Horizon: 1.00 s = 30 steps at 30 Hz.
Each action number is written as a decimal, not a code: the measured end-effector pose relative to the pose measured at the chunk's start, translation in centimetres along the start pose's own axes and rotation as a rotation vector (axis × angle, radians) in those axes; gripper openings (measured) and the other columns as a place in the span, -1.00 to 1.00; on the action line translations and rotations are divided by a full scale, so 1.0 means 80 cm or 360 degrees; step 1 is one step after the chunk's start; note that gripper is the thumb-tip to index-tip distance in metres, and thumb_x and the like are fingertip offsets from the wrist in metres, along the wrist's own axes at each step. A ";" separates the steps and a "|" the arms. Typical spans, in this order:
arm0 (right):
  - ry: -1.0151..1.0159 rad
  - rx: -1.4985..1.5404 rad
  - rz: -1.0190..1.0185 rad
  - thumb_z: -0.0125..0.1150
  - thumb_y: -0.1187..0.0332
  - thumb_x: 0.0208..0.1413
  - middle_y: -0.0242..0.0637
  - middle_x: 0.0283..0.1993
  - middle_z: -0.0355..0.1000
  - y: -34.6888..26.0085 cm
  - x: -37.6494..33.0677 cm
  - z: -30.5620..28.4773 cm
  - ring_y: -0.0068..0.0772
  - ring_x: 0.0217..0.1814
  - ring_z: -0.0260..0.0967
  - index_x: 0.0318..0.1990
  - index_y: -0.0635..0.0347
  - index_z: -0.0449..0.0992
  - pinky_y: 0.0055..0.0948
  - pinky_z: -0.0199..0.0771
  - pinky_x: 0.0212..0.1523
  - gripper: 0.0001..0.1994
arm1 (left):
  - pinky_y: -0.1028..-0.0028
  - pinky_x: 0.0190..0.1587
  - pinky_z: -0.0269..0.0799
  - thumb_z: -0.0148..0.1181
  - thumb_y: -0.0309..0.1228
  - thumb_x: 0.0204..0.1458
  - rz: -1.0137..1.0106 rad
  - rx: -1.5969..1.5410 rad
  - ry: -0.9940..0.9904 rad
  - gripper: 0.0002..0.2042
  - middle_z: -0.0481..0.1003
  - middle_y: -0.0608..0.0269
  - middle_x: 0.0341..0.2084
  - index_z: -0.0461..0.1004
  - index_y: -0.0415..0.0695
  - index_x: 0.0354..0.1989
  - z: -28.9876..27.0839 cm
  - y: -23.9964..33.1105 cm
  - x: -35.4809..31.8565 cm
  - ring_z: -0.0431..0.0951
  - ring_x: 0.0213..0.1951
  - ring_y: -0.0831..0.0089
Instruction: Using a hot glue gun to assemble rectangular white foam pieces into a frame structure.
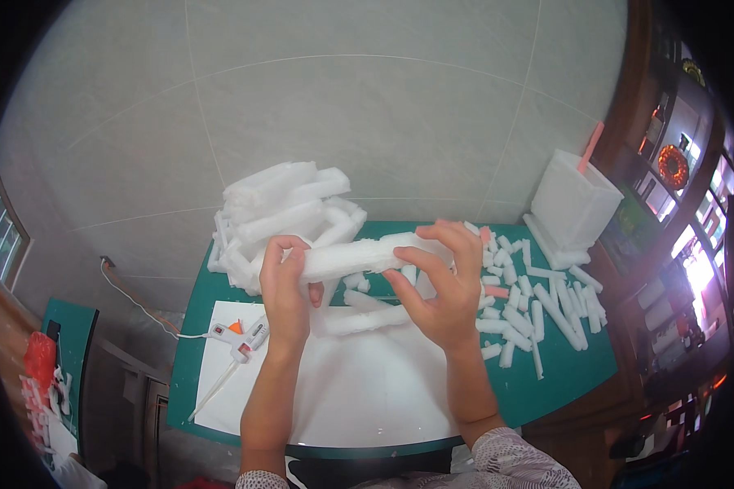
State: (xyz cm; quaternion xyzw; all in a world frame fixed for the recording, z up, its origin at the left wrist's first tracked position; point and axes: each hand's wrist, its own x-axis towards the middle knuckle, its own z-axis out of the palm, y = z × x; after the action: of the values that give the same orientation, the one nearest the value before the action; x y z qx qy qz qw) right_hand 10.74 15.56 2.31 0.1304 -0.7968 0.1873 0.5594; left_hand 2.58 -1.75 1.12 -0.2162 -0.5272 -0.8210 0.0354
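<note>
Above the table I hold a long, rough-edged strip of white foam [347, 259] between both hands. My left hand [282, 289] grips its left end, the thumb and fingers wrapped round it. My right hand [444, 285] pinches the strip near its right end, with the other fingers curled above. Below lies a second white foam strip [363, 320]; whether it joins the held one I cannot tell. A white glue gun [242, 340] with an orange part rests left of my left hand on a white board [367, 407].
Stacked white foam pieces [281, 204] stand at the back left of the green table [538, 391]. Several short foam sticks [559, 310] lie scattered on the right. Behind them is a white foam box [575, 204] with a pink strip. A white cord [143, 306] runs to the wall.
</note>
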 end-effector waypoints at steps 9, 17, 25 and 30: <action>-0.0044 -0.0164 -0.0003 0.43 0.41 -0.22 -0.30 -0.29 0.43 -0.022 0.001 -0.005 -0.21 -0.21 0.33 -0.28 0.19 0.53 -0.27 0.19 -0.23 -0.71 | 0.64 -0.65 0.07 -0.09 -0.29 0.19 0.0045 0.0058 -0.0025 -0.83 0.36 0.30 -0.59 0.29 -0.13 -0.25 0.002 -0.002 -0.004 0.24 -0.67 0.66; -0.0184 -0.0053 0.0130 0.43 0.39 -0.17 -0.26 -0.34 0.42 -0.024 0.001 -0.006 -0.20 -0.27 0.33 -0.29 0.21 0.51 -0.30 0.20 -0.26 -0.73 | 0.65 -0.65 0.09 -0.06 -0.29 0.18 0.0065 0.0150 -0.0073 -0.82 0.36 0.32 -0.59 0.29 -0.14 -0.22 0.010 -0.003 -0.010 0.26 -0.63 0.69; -0.0187 0.0030 0.0140 0.43 0.40 -0.16 -0.21 -0.29 0.42 -0.020 0.000 -0.010 -0.16 -0.21 0.33 -0.24 0.22 0.51 -0.29 0.25 -0.22 -0.71 | 0.66 -0.64 0.09 -0.06 -0.29 0.18 0.0070 0.0163 -0.0094 -0.82 0.36 0.32 -0.59 0.28 -0.14 -0.20 0.008 -0.003 -0.011 0.26 -0.62 0.69; -0.0100 -0.0100 0.0249 0.45 0.33 -0.15 -0.07 -0.02 0.34 -0.010 0.013 -0.034 -0.06 -0.03 0.29 0.03 0.22 0.42 -0.24 0.28 0.00 -0.47 | 0.63 -0.64 0.11 -0.07 -0.26 0.18 0.0073 0.0103 0.0001 -0.80 0.36 0.30 -0.60 0.30 -0.14 -0.23 0.000 0.001 -0.004 0.25 -0.66 0.66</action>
State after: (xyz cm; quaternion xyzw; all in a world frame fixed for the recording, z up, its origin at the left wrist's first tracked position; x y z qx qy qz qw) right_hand 13.05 16.03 4.24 0.0561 -0.8272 0.2011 0.5217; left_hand 2.90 -1.83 1.09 -0.2268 -0.5482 -0.8027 0.0614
